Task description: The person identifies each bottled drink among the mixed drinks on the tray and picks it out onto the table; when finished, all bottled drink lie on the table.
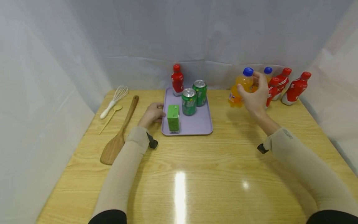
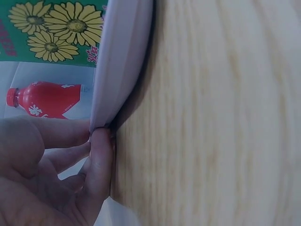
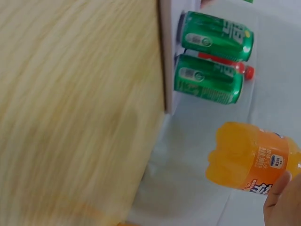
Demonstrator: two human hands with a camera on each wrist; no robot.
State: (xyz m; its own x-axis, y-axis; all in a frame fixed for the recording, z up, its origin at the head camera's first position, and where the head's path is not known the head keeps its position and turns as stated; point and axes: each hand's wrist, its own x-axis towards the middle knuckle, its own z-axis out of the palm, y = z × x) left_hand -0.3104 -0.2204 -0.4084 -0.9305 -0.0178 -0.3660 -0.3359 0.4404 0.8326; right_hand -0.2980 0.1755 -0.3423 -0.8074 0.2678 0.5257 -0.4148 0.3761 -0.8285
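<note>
My right hand [image 1: 258,95] grips an orange soda bottle [image 1: 242,83] with a blue cap. The bottle is tilted and held off the table, right of a lilac tray [image 1: 197,126]; its base shows in the right wrist view. My left hand [image 1: 153,114] pinches the tray's left rim, thumb and fingers meeting at the edge in the left wrist view. On the tray stand a green drink carton [image 1: 173,118] at the front left, two green soda cans [image 1: 189,104] in the middle and a red bottle [image 1: 177,81] at the back left.
Several red-wrapped bottles [image 1: 297,88] and another blue-capped orange bottle [image 1: 268,72] stand at the back right, behind my right hand. Left of the tray lie a wooden turner [image 1: 113,150], a small yellow spoon [image 1: 110,119] and a whisk [image 1: 113,103]. White cloth hangs behind and at both sides.
</note>
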